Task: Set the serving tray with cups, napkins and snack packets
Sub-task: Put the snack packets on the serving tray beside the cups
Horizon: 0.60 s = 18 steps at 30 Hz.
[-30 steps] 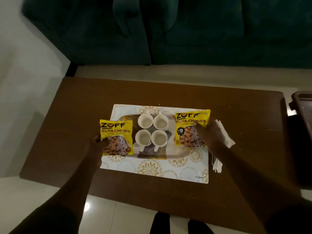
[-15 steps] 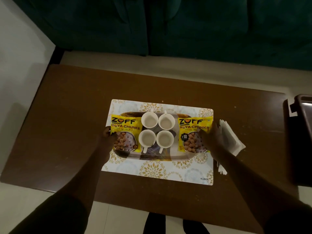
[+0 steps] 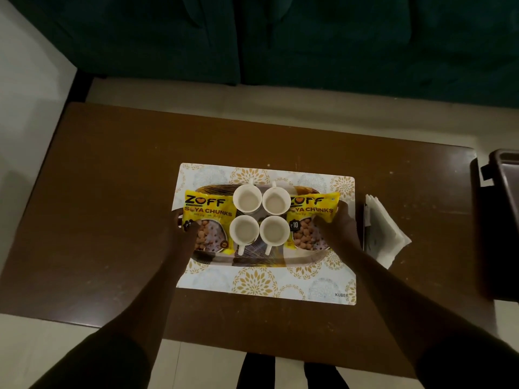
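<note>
one head-worn camera is looking steeply down from above the near edge of the table (image 3: 112,192), facing the sofa (image 3: 280,37) at the far side. it is sitting close enough that both forearms are reaching in from the near corners, and the mat (image 3: 252,284) is lying mid-frame. no second view is sharing the scene.

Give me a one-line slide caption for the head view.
Both hands, left and right, set yellow snack packets beside four white cups on the tray; napkins lie off-tray.
</note>
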Each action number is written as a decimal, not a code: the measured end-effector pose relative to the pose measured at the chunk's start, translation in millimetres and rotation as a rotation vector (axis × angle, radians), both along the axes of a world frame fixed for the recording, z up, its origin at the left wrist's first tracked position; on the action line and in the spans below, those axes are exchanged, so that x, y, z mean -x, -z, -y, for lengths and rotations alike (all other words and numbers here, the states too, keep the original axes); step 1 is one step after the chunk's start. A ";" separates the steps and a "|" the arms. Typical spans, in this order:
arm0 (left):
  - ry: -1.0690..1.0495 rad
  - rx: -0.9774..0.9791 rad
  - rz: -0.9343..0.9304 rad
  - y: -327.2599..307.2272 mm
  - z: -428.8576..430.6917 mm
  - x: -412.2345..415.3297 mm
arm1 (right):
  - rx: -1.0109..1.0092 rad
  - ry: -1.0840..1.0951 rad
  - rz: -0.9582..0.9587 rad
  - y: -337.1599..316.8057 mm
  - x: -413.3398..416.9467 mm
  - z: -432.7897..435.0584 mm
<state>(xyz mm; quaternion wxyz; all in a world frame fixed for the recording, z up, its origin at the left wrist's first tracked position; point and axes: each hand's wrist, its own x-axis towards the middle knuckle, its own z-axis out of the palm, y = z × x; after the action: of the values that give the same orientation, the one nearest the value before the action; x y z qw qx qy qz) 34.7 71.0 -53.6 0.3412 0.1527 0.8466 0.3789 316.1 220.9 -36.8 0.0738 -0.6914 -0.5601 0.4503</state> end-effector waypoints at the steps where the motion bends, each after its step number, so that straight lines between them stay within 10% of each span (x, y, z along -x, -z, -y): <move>1: 0.002 0.008 -0.032 0.4 0.2 0.0 | -0.016 0.013 0.004 -0.2 -1.0 0.3; 18: 0.013 0.085 -0.153 19.8 -2.4 2.5 | -0.153 -0.115 0.150 7.3 -14.5 5.4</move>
<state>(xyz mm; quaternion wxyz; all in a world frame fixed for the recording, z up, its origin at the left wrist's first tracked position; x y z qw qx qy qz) 32.2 73.3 -73.4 0.2839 0.1720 0.8845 0.3278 330.5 215.5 -44.1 0.0581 -0.6822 -0.6355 0.3568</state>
